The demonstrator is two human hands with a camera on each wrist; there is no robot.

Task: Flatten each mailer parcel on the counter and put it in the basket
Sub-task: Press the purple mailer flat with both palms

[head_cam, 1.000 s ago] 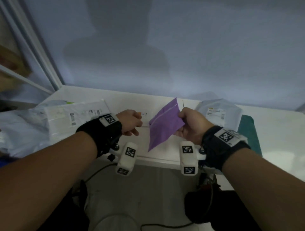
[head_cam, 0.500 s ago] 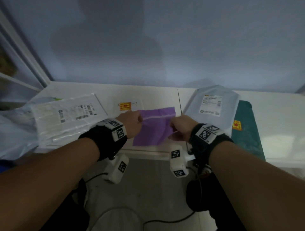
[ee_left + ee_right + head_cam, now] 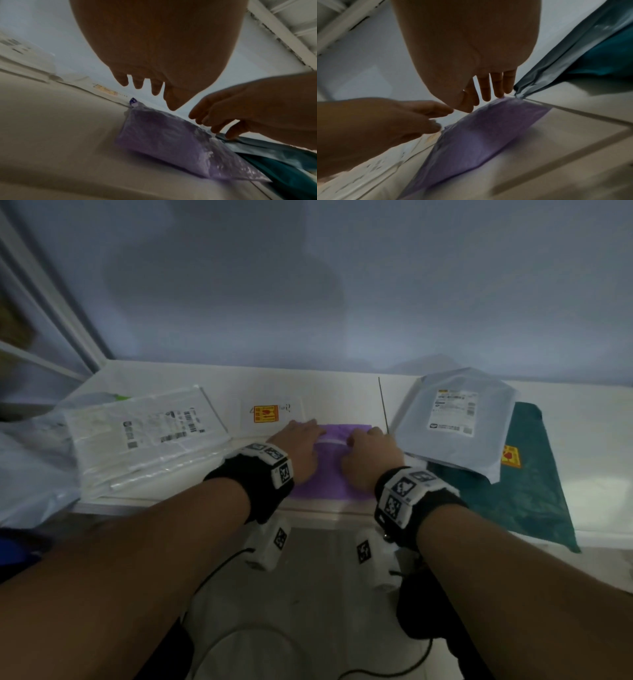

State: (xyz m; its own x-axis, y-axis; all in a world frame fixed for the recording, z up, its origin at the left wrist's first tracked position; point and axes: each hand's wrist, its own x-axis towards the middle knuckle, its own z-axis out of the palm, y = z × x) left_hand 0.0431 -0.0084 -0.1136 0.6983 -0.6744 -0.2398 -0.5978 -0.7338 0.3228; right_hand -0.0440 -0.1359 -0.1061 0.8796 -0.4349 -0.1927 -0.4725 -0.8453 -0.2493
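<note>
Purple mailer (image 3: 331, 470) lies on the white counter (image 3: 342, 392) at its near edge under both my palms: left hand (image 3: 299, 446) and right hand (image 3: 371, 455) side by side, fingers straight, gripping nothing. Just right sits a grey parcel (image 3: 455, 422) overlapping a teal mailer (image 3: 527, 484); left, a clear-wrapped white parcel (image 3: 144, 433).

Head view: high, facing forward and down over both forearms onto desk (image 3: 342, 392) edge. Left wrist view: low, close under palm, facing along fingers. Right wrist view: same, mirrored. All three share purple mailer (image 3: 329, 474) (image 3: 168, 146) (image 3: 481, 129).
</note>
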